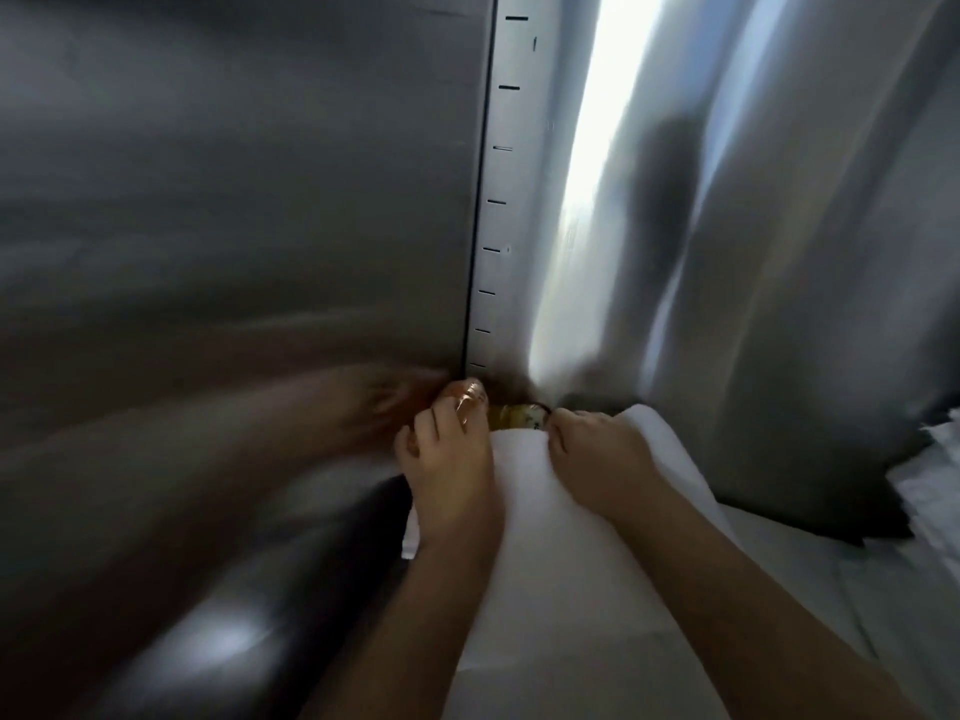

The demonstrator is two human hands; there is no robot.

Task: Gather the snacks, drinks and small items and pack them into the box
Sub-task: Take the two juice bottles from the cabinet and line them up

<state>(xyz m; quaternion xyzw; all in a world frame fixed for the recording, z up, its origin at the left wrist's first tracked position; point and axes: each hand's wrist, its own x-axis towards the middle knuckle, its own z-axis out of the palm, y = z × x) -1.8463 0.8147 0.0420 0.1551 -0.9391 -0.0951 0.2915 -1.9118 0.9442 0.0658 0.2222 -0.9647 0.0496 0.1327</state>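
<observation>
Both of my hands are close up against a steel wall, on the far edge of a white, smooth-sided thing (524, 491) that may be the box; I cannot tell for sure. My left hand (452, 475) curls its fingers over that edge and pinches a shiny orange wrapped item (469, 393). My right hand (602, 459) grips the same edge further right. Between the two hands a yellow-amber item with a pale label (519, 415) shows just past the edge. Most of it is hidden.
A brushed steel panel (234, 200) fills the left and reflects my left arm. A slotted steel upright (501, 200) runs down the middle. Shiny steel (779, 252) lies to the right, with something dark (831, 491) and white crumpled material (935, 459) at the far right.
</observation>
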